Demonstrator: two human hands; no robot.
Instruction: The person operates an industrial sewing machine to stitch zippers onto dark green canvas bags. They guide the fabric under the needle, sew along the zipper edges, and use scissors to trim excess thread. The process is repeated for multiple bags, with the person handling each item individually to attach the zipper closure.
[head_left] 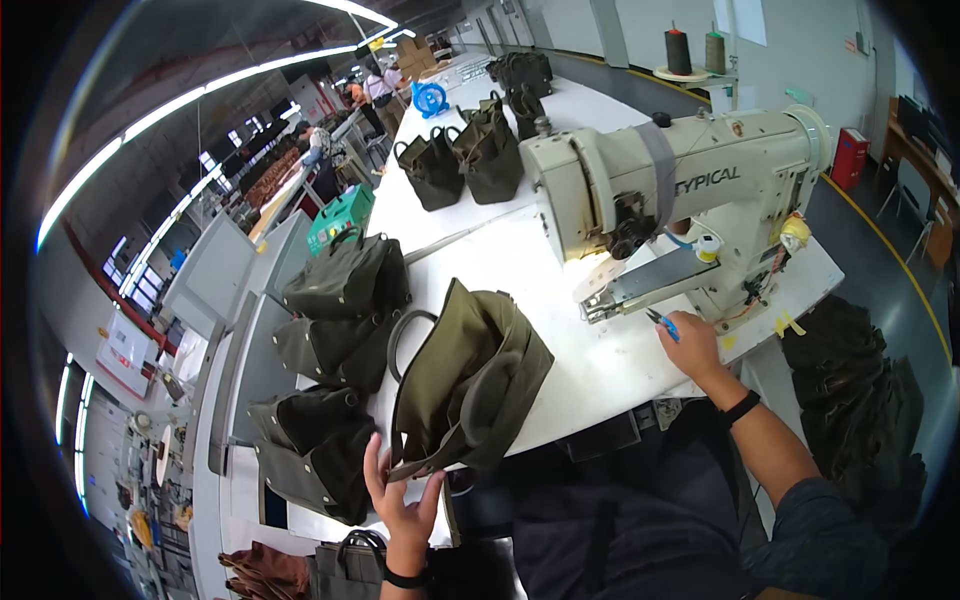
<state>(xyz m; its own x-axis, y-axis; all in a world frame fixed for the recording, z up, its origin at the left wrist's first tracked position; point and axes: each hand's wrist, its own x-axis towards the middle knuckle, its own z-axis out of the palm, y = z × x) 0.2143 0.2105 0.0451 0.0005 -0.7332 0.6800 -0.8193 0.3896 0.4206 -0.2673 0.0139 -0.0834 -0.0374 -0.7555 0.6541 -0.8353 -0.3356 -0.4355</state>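
- Right hand [692, 348] closed around blue snips [668, 327]; left hand [405, 512] spread at the olive bag's [470, 362] seven o'clock edge.
- Handles [392, 350] already attached; remaining trimming cannot be judged.

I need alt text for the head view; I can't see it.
The left hand is at the near edge of an open olive-green bag on a white table, while the right hand holds a blue-handled tool beside a sewing machine. More dark bags sit to the left and farther back.
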